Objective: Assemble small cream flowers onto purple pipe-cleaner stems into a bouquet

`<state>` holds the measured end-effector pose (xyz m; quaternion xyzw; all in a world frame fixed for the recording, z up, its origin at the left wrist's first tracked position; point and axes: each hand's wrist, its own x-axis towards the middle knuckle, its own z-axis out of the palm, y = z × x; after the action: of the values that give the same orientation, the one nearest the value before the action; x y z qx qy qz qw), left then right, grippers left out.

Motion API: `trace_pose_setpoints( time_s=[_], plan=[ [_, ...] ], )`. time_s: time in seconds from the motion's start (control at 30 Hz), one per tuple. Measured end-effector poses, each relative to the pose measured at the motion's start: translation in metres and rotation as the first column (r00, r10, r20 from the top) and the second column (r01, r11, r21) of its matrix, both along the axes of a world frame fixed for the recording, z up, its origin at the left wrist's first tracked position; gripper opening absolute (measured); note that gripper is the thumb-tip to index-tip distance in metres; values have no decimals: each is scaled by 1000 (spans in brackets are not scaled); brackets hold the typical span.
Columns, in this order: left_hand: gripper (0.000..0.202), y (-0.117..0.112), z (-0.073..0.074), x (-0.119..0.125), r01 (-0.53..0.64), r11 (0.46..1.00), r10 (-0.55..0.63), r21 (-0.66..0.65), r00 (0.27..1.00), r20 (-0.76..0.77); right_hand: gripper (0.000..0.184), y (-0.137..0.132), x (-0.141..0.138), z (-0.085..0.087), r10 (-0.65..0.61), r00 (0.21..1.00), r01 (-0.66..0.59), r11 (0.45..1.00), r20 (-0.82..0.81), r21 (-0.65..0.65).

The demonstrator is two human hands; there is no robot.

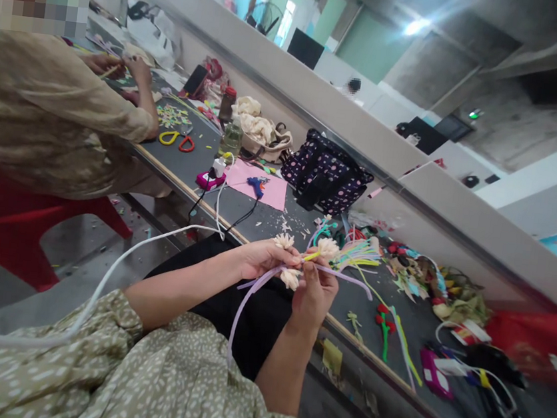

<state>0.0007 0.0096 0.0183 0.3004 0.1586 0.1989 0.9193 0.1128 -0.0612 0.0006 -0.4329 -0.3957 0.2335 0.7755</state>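
Note:
My left hand point(265, 259) and my right hand point(315, 291) meet above my lap at the table's near edge. Both are pinched on a small bunch of cream fluffy flowers point(291, 277) on pale lilac stems point(259, 287). One cream flower point(284, 240) sticks up by my left fingers, another point(328, 247) above my right. A yellow piece point(311, 256) lies between the fingertips. The lilac stems hang down in a loop toward my black lap.
On the dark table point(277, 219) lie a polka-dot bag point(325, 173), pink sheet point(256, 183), blue glue gun point(257, 185), coloured stems point(358, 253), red flowers point(385, 322) and craft scraps. A person in beige point(53, 109) works at the left near scissors point(178, 139). A white cable point(116, 264) crosses my arm.

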Motion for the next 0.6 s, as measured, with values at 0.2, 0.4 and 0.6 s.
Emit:
trace_pose_setpoints(
  time_s=[0.2, 0.4, 0.6],
  plan=[
    [24, 7, 0, 7, -112, 982, 106, 153, 993, 44, 14, 9, 11, 5, -134, 973, 129, 991, 190, 37],
    [33, 17, 6, 9, -230, 868, 228, 439, 972, 59, 17, 20, 10, 18, -286, 886, 288, 956, 364, 50],
    [25, 15, -7, 2, -292, 513, 409, 807, 910, 69, 14, 21, 3, -4, -195, 967, 203, 979, 163, -28]
  ],
)
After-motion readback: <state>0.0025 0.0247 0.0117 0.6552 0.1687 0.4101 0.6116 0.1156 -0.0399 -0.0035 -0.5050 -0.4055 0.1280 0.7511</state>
